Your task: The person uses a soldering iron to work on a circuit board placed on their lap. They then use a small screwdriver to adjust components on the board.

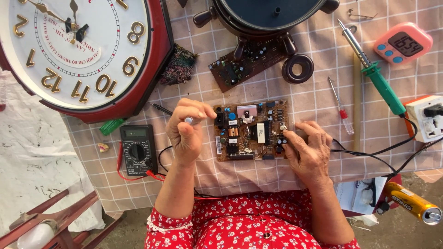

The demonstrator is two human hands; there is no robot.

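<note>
Head view: brown power-supply circuit board lies flat mid-bench. Our left hand is just left of the board, fingers pinched on a small silvery tip. Our right hand rests on the board's right edge, fingers pressed together. Multimeter sits well left of the board, green-handled soldering iron to its upper right.

Bare cloth right of board — clock, multimeter crowding left
</note>
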